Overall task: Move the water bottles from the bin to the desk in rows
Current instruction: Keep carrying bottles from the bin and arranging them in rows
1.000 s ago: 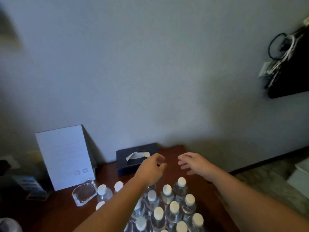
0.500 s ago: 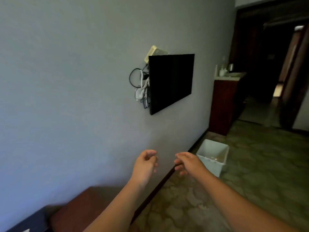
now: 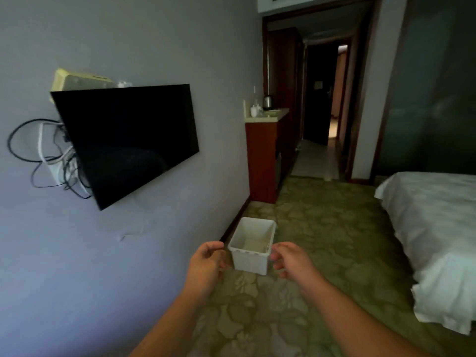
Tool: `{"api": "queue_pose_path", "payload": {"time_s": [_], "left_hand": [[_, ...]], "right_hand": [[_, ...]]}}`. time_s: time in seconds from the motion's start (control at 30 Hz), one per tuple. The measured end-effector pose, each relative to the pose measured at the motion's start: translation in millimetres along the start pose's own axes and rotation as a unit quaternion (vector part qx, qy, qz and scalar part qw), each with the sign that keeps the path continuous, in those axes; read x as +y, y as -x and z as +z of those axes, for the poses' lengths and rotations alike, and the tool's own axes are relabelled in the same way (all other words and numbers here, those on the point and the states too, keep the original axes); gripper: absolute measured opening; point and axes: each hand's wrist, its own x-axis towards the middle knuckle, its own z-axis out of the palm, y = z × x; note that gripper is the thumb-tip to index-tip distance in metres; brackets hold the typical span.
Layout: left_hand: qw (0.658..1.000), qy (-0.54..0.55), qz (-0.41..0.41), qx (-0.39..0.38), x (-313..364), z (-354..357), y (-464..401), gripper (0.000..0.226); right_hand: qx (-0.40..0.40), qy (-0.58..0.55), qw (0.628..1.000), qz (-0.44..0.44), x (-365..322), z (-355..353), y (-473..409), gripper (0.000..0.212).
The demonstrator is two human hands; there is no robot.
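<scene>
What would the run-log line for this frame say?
view: floor by wall | bin: upright, looks empty | left hand: empty | right hand: empty | bottles: none visible

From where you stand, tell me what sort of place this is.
Most likely a hotel room. A bed with white linen stands on the right, a dark television hangs on the wall, and a kettle with cups sits on a wooden cabinet by the entry corridor.

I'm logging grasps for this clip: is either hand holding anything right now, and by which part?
Nothing is held. The left hand and right hand hang loosely curled in the air, either side of the white bin standing on the carpet beyond them.
</scene>
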Motion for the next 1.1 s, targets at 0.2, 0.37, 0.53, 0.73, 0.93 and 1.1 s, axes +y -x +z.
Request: {"api": "queue_pose_path", "payload": {"time_s": [0.2, 0.37, 0.53, 0.73, 0.93, 1.1], "left_hand": [[1.000, 0.012, -0.016, -0.006, -12.3, 55.7, -92.7, 0.013], [0.999, 0.028, -0.014, -0.016, -5.7, 89.6, -194.7, 0.014], [0.999, 0.024, -0.003, -0.022, 4.3, 105.4, -303.2, 0.013], [0.999, 0.020, -0.013, -0.038, 7.6, 124.9, -402.6, 0.013], [0.999, 0.015, -0.001, -0.050, 8.6, 153.3, -490.3, 0.012], [0.999, 0.001, -0.010, -0.049, 5.8, 190.6, -564.7, 0.012]], "right_hand": [[0.034, 0.001, 0.999, 0.005, -1.7, -36.1, -77.5, 0.014], [0.072, -0.002, 0.997, 0.000, -28.6, -48.4, -170.6, 0.014], [0.094, -0.005, 0.996, 0.002, -62.8, -42.8, -266.9, 0.013], [0.110, -0.028, 0.993, 0.022, -85.8, -45.6, -363.2, 0.013], [0.127, -0.039, 0.990, 0.046, -93.6, -50.6, -452.8, 0.011], [0.133, -0.032, 0.989, 0.047, -103.7, -64.8, -533.9, 0.012]]}}
